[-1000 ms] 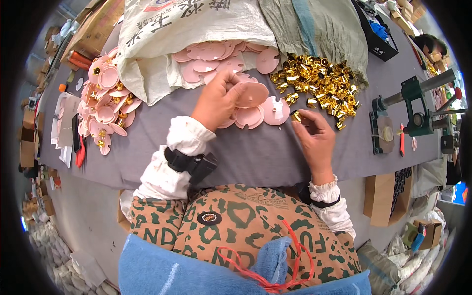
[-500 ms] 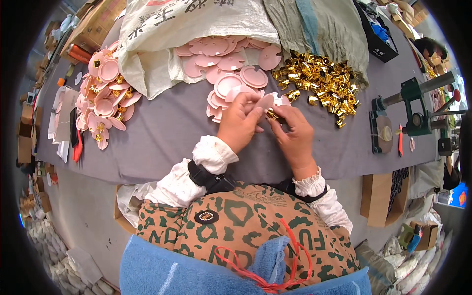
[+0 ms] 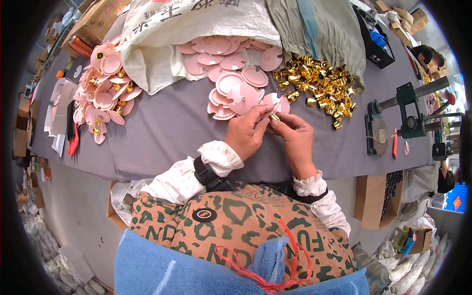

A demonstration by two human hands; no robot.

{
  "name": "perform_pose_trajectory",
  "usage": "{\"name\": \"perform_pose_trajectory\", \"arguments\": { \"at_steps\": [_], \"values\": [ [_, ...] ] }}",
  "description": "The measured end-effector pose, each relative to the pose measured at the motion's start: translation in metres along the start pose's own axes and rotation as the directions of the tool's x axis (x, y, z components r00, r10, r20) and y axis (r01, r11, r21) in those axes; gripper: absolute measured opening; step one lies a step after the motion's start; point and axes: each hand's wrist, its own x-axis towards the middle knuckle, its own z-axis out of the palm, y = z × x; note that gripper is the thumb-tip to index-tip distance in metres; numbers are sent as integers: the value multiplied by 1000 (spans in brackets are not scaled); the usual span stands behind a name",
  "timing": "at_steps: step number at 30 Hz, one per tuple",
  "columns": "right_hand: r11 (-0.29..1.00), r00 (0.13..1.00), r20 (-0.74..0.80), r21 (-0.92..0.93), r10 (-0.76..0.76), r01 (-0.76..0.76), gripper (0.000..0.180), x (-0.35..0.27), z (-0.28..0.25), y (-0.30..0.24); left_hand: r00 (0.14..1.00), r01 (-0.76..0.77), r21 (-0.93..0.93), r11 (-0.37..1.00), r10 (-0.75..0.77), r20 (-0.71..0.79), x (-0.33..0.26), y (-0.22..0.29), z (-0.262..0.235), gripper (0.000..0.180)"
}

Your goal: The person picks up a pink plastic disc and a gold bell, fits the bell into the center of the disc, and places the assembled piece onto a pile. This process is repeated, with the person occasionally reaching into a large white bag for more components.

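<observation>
My left hand (image 3: 250, 132) and my right hand (image 3: 294, 136) meet above the grey table (image 3: 167, 132). Between their fingertips I hold a pink plastic disc (image 3: 275, 103) and a small gold metal piece (image 3: 274, 117) pressed against it. The left hand grips the disc and the right hand pinches the gold piece. Just beyond the hands lies a loose heap of pink discs (image 3: 231, 83) spilling from a white sack (image 3: 191, 29). A pile of gold metal pieces (image 3: 324, 88) sits to the right of that heap.
A second pile of pink discs with gold pieces fitted (image 3: 105, 93) lies far left. A green hand press (image 3: 408, 110) stands at the table's right. Grey-green sacks (image 3: 319, 29) lie at the back. Cardboard boxes (image 3: 376, 201) stand below the table edge.
My left hand lifted a pink disc from the heap and drew back. My right hand brought a gold piece in, and both hands now meet nearer to me.
</observation>
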Motion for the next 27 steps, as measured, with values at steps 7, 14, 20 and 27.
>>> {"name": "perform_pose_trajectory", "arguments": {
  "at_steps": [7,14,20,27],
  "values": [
    [993,992,101,-96,81,-72,22,22,6,-12,991,84,-16,996,-86,-98,6,2,-50,23],
    [32,670,635,-716,-384,697,28,84,-35,-27,772,53,709,703,422,-476,85,20,-262,21],
    [327,867,298,-837,-399,438,28,82,-56,-13,748,59,919,391,593,-300,98,-4,-304,33],
    [685,952,56,-681,-302,258,33,41,-78,-1,933,-320,558,766,359,43,103,-36,-89,25]
  ]
}}
